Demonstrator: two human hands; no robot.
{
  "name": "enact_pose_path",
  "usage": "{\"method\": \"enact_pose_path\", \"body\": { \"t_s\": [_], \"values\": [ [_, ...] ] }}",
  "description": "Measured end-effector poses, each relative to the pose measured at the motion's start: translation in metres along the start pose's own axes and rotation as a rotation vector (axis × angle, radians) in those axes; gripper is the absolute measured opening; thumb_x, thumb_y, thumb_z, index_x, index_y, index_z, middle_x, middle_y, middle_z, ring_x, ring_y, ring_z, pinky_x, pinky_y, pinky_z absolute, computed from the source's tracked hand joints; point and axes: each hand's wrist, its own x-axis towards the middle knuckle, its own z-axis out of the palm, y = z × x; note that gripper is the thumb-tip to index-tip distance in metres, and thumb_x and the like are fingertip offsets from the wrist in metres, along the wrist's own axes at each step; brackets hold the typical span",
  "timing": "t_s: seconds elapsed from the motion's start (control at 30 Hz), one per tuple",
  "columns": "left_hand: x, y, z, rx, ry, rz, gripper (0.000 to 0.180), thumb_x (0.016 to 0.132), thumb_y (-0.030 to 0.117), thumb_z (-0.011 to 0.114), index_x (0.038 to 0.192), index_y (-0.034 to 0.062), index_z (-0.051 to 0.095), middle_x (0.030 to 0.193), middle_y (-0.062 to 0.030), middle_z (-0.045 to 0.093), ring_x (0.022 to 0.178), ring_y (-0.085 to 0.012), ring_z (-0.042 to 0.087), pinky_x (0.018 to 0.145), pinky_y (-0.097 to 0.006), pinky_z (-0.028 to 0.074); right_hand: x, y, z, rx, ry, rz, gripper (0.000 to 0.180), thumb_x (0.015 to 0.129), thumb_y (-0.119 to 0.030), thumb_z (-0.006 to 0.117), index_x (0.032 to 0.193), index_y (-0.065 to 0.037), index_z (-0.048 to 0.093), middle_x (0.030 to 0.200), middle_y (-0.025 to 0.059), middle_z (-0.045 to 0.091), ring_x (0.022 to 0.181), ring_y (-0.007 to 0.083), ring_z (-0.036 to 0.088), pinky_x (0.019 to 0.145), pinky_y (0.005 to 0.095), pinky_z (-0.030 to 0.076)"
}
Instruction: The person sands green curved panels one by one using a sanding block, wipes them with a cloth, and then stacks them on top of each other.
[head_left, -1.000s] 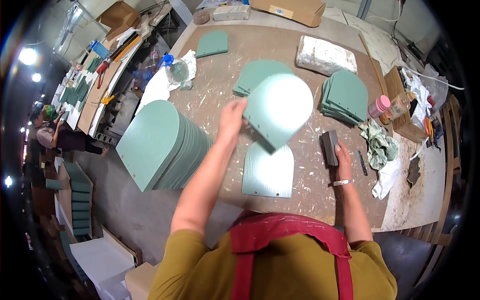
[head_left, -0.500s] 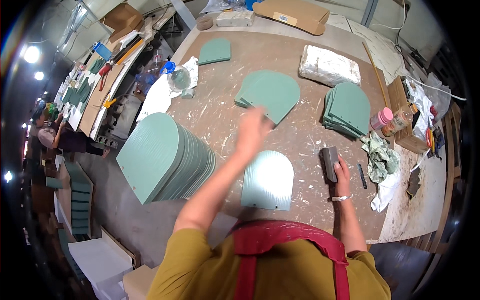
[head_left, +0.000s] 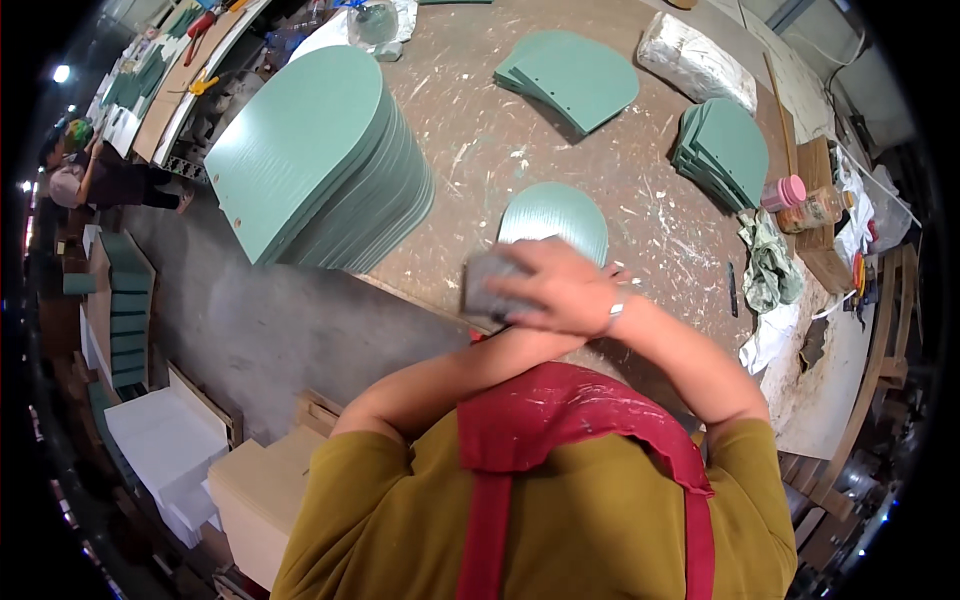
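Note:
My right hand [head_left: 565, 285] is wrapped over a grey sanding block [head_left: 490, 283], smeared by motion, at the near left part of a green round-topped panel [head_left: 555, 212]. That panel lies flat close to the table's near edge, its lower part hidden under my hands. Crossing beneath the right wrist, my left hand [head_left: 618, 274] is mostly covered. Only some fingertips show by the panel's right side, so I cannot tell its grip. A tall stack of the same green panels [head_left: 300, 140] stands to the left. Farther back lie a small fanned pile [head_left: 570, 75] and another pile [head_left: 728, 150] at the right.
Right of the panel lie a dark thin knife [head_left: 732, 290] and a crumpled green cloth [head_left: 768, 265]. A pink-lidded jar [head_left: 783, 193] and a bottle [head_left: 815, 210] stand behind them. A white wrapped bundle [head_left: 697, 60] sits at the back. Another person [head_left: 95, 175] is far left.
My right hand has brought the sanding block leftward onto the near panel. My left hand has come back from the far pile and now crosses under the right one. The view has tilted down.

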Motion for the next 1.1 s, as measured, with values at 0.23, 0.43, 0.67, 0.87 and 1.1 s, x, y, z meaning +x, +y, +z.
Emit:
{"method": "enact_pose_path", "body": {
  "t_s": [0.23,0.43,0.67,0.87,1.1],
  "values": [
    [0.007,0.012,-0.030,0.368,-0.082,-0.015,0.052,0.096,0.032,0.048,0.144,0.0116,0.048,0.157,-0.0114,0.033,0.147,-0.0278,0.029,0.121,-0.050,0.017,0.027,0.072,-0.019,-0.422,0.161,0.280,0.036,0.082,-0.025,0.070,0.117,-0.016,0.069,0.128,0.0169,0.059,0.113,0.0341,0.059,0.090,0.0464,0.047],
    [0.007,0.001,0.032,-0.383,0.025,-0.423,0.050,0.104,0.029,0.036,0.151,0.0121,0.037,0.157,-0.0093,0.035,0.146,-0.0230,0.030,0.122,-0.045,0.018,0.044,0.002,0.005,-0.316,-0.089,0.141,0.038,0.081,-0.032,0.070,0.116,-0.017,0.069,0.126,0.0186,0.059,0.110,0.0352,0.060,0.089,0.0473,0.047],
    [0.007,0.010,-0.030,0.283,-0.016,-0.007,0.049,0.095,0.030,0.048,0.139,0.0090,0.053,0.148,-0.0107,0.045,0.146,-0.0262,0.029,0.121,-0.052,0.017,0.027,0.068,-0.039,-0.312,0.092,0.806,0.039,0.088,-0.037,0.066,0.120,-0.015,0.068,0.119,0.0164,0.065,0.105,0.0388,0.064,0.091,0.0451,0.052],
    [0.005,0.008,-0.030,0.331,-0.064,-0.032,0.050,0.094,0.037,0.056,0.139,0.0137,0.053,0.154,-0.0115,0.037,0.148,-0.0274,0.025,0.119,-0.051,0.021,0.006,0.062,-0.031,-0.138,0.238,0.918,0.044,0.088,-0.041,0.062,0.123,-0.014,0.067,0.116,0.0175,0.065,0.107,0.0380,0.063,0.093,0.0452,0.050],
    [0.007,-0.062,-0.055,-0.222,0.162,-0.493,0.053,0.095,0.023,0.059,0.144,0.0064,0.047,0.151,-0.0188,0.042,0.143,-0.0345,0.035,0.117,-0.047,0.028,-0.078,0.069,-0.040,0.027,0.439,0.861,0.054,0.090,-0.040,0.062,0.134,-0.009,0.059,0.127,0.0209,0.061,0.114,0.0392,0.061,0.101,0.0423,0.047]
  ]
}}
